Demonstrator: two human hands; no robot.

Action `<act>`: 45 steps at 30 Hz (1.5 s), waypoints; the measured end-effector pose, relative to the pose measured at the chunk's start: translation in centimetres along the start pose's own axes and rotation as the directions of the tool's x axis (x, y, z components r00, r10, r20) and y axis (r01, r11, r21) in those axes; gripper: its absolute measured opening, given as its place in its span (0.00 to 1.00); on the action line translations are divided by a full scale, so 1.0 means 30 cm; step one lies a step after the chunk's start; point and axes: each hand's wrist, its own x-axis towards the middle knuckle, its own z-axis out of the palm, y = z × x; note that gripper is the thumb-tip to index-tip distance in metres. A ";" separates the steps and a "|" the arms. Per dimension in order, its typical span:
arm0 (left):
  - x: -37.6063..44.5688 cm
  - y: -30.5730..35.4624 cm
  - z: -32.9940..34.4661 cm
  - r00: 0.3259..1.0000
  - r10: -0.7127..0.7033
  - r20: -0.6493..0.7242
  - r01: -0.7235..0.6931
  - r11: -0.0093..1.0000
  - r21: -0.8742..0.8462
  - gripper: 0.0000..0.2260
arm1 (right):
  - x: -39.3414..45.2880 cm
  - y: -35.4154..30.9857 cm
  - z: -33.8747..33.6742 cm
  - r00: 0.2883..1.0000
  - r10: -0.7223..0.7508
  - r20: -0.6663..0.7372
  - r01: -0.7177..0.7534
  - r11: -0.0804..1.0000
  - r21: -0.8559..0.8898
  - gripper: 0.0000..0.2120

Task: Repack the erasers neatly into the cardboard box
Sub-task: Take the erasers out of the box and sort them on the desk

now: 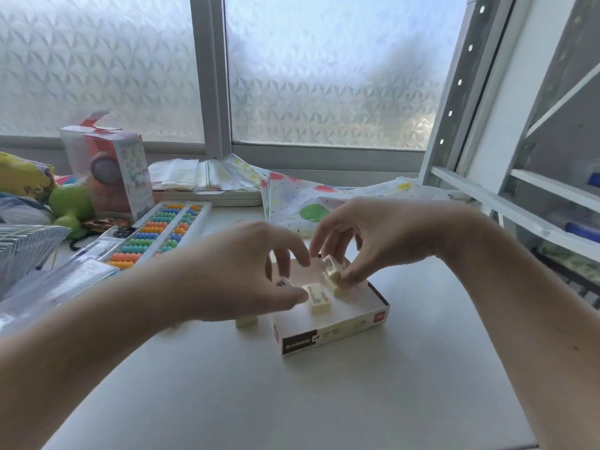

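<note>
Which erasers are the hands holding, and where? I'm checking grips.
Right hand pinches an upright eraser by its sides over the box. Left hand pinches a flat eraser at its end.

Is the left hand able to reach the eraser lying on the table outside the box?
Probably yes: the loose eraser lies just beneath the left hand, beside the box, with nothing between.

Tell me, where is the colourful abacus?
In the head view the abacus lies on the table's left side, just beyond the left hand, in front of the opened toy box.
</note>
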 end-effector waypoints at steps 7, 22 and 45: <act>-0.020 -0.012 -0.021 0.999 0.016 0.042 -0.016 1.000 -0.005 0.14 | 0.015 -0.003 0.010 1.000 -0.006 0.012 0.006 1.000 -0.023 0.20; -0.021 0.005 -0.029 0.992 -0.100 -0.071 0.107 0.990 0.097 0.09 | 0.018 -0.013 0.017 1.000 -0.020 -0.003 0.020 0.999 -0.026 0.18; 0.043 0.000 0.074 0.986 0.100 -0.136 -0.066 0.969 0.239 0.20 | 0.011 -0.012 0.010 0.999 -0.041 -0.004 0.041 0.999 -0.016 0.19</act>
